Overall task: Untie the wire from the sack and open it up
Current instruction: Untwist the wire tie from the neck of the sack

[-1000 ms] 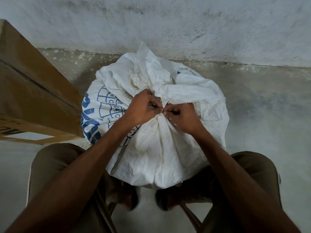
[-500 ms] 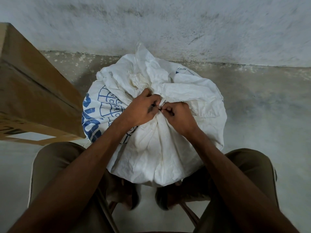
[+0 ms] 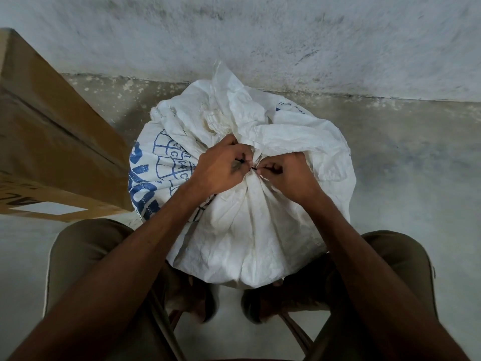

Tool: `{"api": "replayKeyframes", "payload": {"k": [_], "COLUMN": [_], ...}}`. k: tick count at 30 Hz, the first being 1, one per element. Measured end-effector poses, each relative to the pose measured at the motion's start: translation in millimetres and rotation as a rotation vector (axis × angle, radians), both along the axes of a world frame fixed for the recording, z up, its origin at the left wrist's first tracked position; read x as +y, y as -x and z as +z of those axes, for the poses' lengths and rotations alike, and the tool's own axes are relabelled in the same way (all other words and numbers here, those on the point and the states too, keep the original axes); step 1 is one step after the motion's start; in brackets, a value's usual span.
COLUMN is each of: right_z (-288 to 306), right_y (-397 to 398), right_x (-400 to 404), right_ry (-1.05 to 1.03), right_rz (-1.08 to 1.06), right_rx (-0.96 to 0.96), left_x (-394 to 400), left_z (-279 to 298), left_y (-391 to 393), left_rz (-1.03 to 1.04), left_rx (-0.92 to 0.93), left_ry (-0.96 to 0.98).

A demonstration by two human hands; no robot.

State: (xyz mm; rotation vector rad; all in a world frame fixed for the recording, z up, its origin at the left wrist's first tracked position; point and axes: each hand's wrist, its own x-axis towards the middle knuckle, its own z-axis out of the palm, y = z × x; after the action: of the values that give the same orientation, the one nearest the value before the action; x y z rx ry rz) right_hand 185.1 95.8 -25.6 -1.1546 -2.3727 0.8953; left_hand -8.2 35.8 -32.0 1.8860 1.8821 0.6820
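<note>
A full white woven sack (image 3: pixel 260 225) with blue print stands on the floor between my knees. Its neck is gathered and bound by a thin dark wire (image 3: pixel 253 168). My left hand (image 3: pixel 221 170) has its fingers curled at the left side of the tied neck, pinching the wire there. My right hand (image 3: pixel 286 178) pinches the wire end on the right side of the neck. The two hands almost touch. Loose sack cloth spreads out beyond the tie. Most of the wire is hidden by my fingers and the folds.
A large brown cardboard box (image 3: pixel 52 152) lies to the left, close to the sack. A rough whitish wall (image 3: pixel 260 35) stands just behind the sack. Bare concrete floor (image 3: pixel 416 165) extends to the right. My legs and sandalled feet flank the sack's base.
Both hands stay at the tied neck. My right hand has shifted slightly right and the fingers have reworked their pinch on the wire. The sack remains tied.
</note>
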Motion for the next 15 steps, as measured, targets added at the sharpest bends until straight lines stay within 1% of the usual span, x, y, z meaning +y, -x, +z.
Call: {"api": "replayKeyframes", "payload": {"k": [3, 6, 8, 11, 13, 15], "right_z": [-1.2, -3.1, -3.0, 1.8, 2.9, 2.6], "right_y": [-3.3, -2.4, -1.5, -2.6, -4.7, -4.8], "right_x": [-0.2, -1.4, -2.2, -2.0, -0.8, -1.9], "right_ry": [0.140, 0.184, 0.174, 0.175, 0.158, 0.158], "right_rz": [-0.067, -0.110, -0.104, -0.120, -0.148, -0.165], "right_rx": [0.058, 0.058, 0.068, 0.052, 0.033, 0.056], "left_x": [1.5, 3.2, 3.2, 1.1, -1.6, -5.3], "left_z": [1.4, 2.4, 6.3, 20.5, 32.5, 39.5], "left_y": [4.9, 11.1, 16.7, 23.5, 31.3, 46.5], "left_rz": [-0.097, -0.172, -0.197, -0.199, -0.176, -0.123], "left_rx": [0.088, 0.165, 0.136, 0.025, -0.049, -0.088], "left_ry": [-0.022, -0.038, -0.030, -0.020, -0.056, -0.084]}}
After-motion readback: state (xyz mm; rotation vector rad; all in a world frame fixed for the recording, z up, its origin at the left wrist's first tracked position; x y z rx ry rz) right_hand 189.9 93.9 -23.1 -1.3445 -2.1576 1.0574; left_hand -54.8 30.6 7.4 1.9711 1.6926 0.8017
